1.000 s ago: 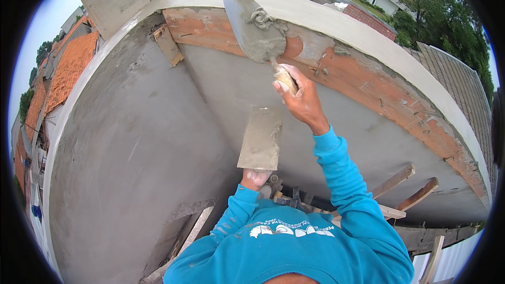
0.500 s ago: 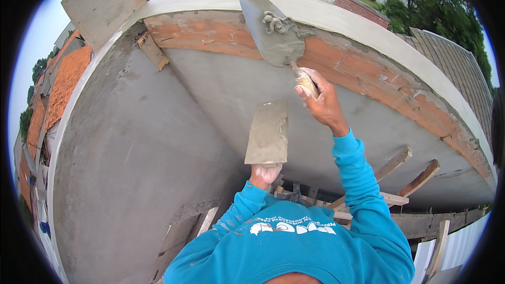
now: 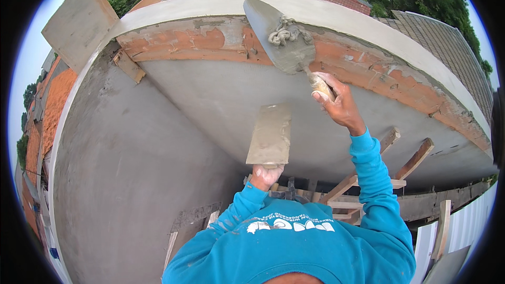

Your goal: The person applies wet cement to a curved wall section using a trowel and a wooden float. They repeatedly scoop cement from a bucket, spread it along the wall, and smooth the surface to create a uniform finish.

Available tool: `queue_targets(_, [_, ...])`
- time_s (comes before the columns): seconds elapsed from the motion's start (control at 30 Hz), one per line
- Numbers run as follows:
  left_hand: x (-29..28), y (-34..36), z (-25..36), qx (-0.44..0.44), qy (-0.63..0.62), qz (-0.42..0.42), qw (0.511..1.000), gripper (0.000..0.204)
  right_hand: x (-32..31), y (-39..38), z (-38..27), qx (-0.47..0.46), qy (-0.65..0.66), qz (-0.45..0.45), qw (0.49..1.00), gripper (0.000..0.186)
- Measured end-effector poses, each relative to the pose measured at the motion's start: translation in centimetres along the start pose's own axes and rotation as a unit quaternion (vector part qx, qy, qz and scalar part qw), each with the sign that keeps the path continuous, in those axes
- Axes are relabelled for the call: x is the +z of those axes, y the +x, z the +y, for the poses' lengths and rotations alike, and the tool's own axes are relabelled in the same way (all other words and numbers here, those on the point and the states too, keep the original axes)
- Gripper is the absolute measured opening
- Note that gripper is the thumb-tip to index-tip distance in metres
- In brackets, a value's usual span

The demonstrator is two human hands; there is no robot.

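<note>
My right hand (image 3: 339, 100) grips the handle of a pointed trowel (image 3: 265, 23), which is raised over the top of the wall. A lump of wet grey mortar (image 3: 286, 32) sits on its blade near the handle end. Lower down, my left hand (image 3: 265, 175) is closed under a flat rectangular plastering float (image 3: 269, 134) and holds it up in front of my chest. Mortar smears its face and edge; its grip is mostly hidden beneath the board. Behind the trowel runs a band of bare orange brick (image 3: 184, 42) with patches of mortar.
Smooth grey plastered walls (image 3: 126, 147) meet in a corner at the left. A pale ledge (image 3: 336, 16) curves along the top. A square board (image 3: 79, 23) stands at the upper left, with a small wood block (image 3: 129, 67) below. Wooden struts (image 3: 415, 160) jut out at the right.
My right hand and the trowel with its mortar have shifted slightly right and down. The wall appears moved left in the view. My left hand keeps the float almost in place.
</note>
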State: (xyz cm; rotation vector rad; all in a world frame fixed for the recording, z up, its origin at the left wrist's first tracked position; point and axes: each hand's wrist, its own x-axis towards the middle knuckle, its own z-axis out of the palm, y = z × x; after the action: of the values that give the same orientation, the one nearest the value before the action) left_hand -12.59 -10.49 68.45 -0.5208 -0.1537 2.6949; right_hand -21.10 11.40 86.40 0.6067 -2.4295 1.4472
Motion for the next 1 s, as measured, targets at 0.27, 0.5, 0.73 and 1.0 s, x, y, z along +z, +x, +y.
queue_targets(0.27, [-0.1,0.5,-2.3,-0.049,0.007,-0.006,0.999,0.037,-5.8,-3.7,0.0,0.006,-0.077,0.037,0.996,0.047])
queue_targets(0.5, [-1.2,-0.8,-2.2,-0.062,0.034,-0.088,0.994,0.043,-4.8,-8.9,-1.5,0.0,-0.195,-0.034,0.98,0.052])
queue_targets(0.73, [-0.3,-1.2,-2.2,-0.029,0.115,-0.152,0.981,0.042,4.1,-13.7,1.4,0.037,-0.266,0.013,0.963,0.068])
queue_targets(1.0, [-0.9,-2.6,-0.7,0.019,0.252,-0.099,0.962,0.043,8.5,-16.5,4.6,0.03,-0.224,0.122,0.967,0.064])
